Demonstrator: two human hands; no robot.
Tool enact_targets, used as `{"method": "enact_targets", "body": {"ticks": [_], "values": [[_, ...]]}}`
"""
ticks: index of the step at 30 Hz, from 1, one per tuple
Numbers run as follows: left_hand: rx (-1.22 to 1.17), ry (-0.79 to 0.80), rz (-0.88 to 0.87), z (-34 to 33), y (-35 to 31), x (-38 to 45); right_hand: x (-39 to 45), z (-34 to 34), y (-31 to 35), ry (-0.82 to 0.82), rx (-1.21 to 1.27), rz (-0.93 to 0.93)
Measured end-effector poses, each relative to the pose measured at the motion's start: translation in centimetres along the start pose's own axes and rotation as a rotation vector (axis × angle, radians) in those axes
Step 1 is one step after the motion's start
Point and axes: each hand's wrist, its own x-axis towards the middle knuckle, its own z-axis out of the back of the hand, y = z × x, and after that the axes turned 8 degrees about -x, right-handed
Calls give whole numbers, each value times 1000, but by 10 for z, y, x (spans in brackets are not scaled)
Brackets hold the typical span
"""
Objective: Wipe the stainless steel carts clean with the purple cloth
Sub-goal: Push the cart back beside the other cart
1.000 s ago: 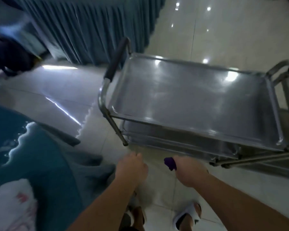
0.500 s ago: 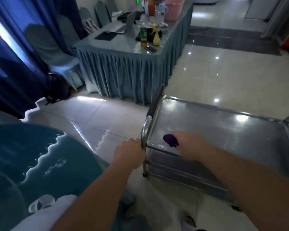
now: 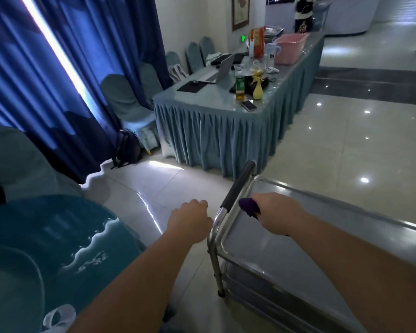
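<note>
A person leans over a stainless steel cart (image 3: 298,236) at the lower right of the frame, the right hand (image 3: 277,213) curled round a bunched purple cloth (image 3: 249,205) whose end pokes out past the knuckles toward the cart's handle (image 3: 239,186). The hand and cloth sit over the near left corner of the top tray, close to the black grip; whether the cloth presses on the metal or hovers just above it cannot be told from this angle. Balling the cloth into the fist looks meant to give a firm pad for rubbing the tray's corner and rim.

The left hand (image 3: 190,222) hangs at centre frame, just left of the cart's upright tube, fingers loosely curled and holding nothing. It appears close to, but apart from, the frame, perhaps placed to steady the cart should it roll on the glossy tiled floor (image 3: 346,145).

A lower shelf (image 3: 262,284) shows beneath the top tray and, judging by the task, remains to be wiped.

In the upper centre a long table (image 3: 226,131) skirted in grey-blue fabric carries a laptop (image 3: 222,69), bottles, a phone (image 3: 249,105) and a pink tub (image 3: 289,48). Blue curtains (image 3: 58,80) fill the upper left, with covered chairs beside them.
</note>
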Motion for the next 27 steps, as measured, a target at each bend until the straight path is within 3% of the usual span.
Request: {"method": "enact_targets", "body": {"ticks": [7, 14, 22, 27], "values": [[53, 21, 7, 15, -30, 56, 31, 8, -50, 33, 23, -14], [83, 60, -54, 18, -26, 134, 86, 3, -79, -2, 22, -198], [105, 153, -293, 5, 0, 272, 166, -19, -86, 61, 4, -507], [69, 221, -497, 4, -3, 345, 188, -23, -68, 98, 129, -758]]}}
